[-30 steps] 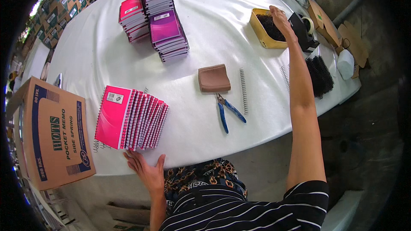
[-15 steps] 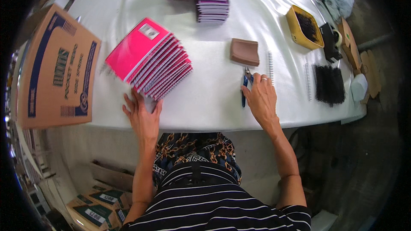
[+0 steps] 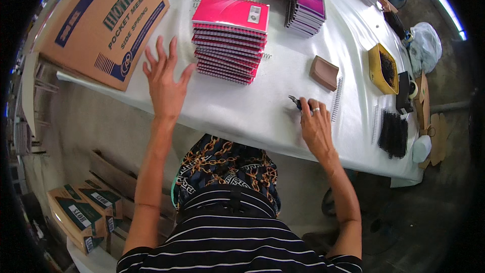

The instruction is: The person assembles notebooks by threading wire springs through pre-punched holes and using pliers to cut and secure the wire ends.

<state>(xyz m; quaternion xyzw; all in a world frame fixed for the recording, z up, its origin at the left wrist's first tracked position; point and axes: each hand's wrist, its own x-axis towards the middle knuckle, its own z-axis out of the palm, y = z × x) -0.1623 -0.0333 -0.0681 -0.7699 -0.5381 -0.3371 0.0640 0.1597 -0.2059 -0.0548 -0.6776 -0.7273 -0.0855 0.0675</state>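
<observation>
My left hand (image 3: 166,83) is open, its fingers spread above the table between the cardboard box and a stack of pink spiral notebooks (image 3: 230,12); it holds nothing. That stack leans a little, its wire-bound edges facing me. In my right hand (image 3: 317,126) is a pair of cutting pliers (image 3: 295,102), fingers closed round the handles and the jaws pointing left. Most of the handles are hidden under the hand. Close by on the right lie a brown block with a hollowed top (image 3: 324,73) and a loose wire spiral (image 3: 337,98).
At the left edge stands a large cardboard box (image 3: 103,25). Purple notebooks (image 3: 307,7) are stacked at the back. To the right are a yellow tub of black bits (image 3: 383,68), a black tape dispenser (image 3: 405,93) and a bundle of black spirals (image 3: 393,134). A plastic bag (image 3: 425,45) lies beyond.
The view has turned, shifting the table across it. My left hand has moved from the pink stack's near edge to its left side, fingers spread. My right hand has closed round the pliers.
</observation>
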